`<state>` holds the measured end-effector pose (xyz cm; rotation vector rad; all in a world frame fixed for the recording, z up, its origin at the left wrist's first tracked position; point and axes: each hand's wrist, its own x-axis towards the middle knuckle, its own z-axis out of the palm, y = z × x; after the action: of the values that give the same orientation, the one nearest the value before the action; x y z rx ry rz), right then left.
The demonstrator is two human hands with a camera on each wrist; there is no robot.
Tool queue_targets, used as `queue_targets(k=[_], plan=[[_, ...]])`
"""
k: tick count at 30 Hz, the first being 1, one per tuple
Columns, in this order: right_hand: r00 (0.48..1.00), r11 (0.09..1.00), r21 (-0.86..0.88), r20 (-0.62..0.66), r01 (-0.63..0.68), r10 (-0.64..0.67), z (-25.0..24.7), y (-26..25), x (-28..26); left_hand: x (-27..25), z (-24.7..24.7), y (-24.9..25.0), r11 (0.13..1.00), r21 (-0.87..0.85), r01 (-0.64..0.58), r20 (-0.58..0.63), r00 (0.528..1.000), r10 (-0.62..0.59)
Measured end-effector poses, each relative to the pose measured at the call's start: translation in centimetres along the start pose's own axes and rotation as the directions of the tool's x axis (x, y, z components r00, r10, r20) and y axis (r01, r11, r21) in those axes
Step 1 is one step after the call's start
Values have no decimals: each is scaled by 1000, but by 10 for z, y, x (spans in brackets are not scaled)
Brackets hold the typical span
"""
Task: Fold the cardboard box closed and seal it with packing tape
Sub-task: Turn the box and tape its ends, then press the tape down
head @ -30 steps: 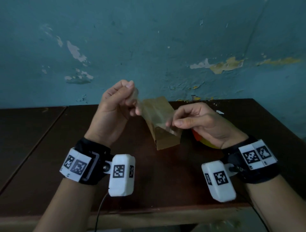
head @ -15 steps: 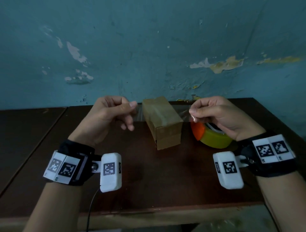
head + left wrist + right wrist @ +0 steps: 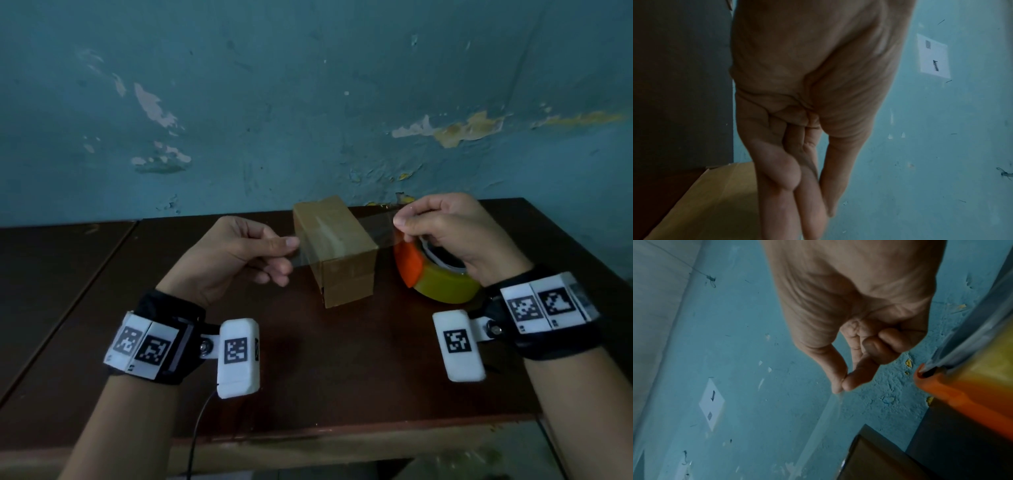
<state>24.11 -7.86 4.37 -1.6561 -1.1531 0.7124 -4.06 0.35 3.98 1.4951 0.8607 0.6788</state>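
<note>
A small closed cardboard box [image 3: 337,250] stands on the dark wooden table [image 3: 342,370]. A strip of clear packing tape [image 3: 342,236] stretches across and just above the box's top. My left hand [image 3: 253,255] pinches the strip's left end between thumb and fingers, left of the box. My right hand [image 3: 442,226] pinches the right end, right of the box and above the tape roll. In the right wrist view the tape strip [image 3: 822,420] runs down from my fingertips [image 3: 840,386] toward the box [image 3: 879,462]. In the left wrist view the box [image 3: 711,201] lies below my fingers [image 3: 813,203].
A yellow tape roll with an orange dispenser piece [image 3: 435,274] lies right of the box, under my right hand. A blue peeling wall [image 3: 308,102] rises directly behind the table. A cable [image 3: 198,431] hangs over the table's front edge.
My hands have spread apart and lowered, pulling the tape strip flat and level across the top of the box. The right hand moved off the roll's front to above it.
</note>
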Motion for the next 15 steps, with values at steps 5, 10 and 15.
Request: queue_targets(k=[5,10,15], plan=[[999,999,-39,-28,-33,32,1,2,0,2,5,-2,1000,1,23,4,1000,-23],[995,996,-85,-95,-26,18,6,2,1,4,6,-5,999,10,38,-4,999,-38],[994,987,-158,-111,-6,-12,12,5,3,5,4,-9,998,20,55,-10,998,-55]])
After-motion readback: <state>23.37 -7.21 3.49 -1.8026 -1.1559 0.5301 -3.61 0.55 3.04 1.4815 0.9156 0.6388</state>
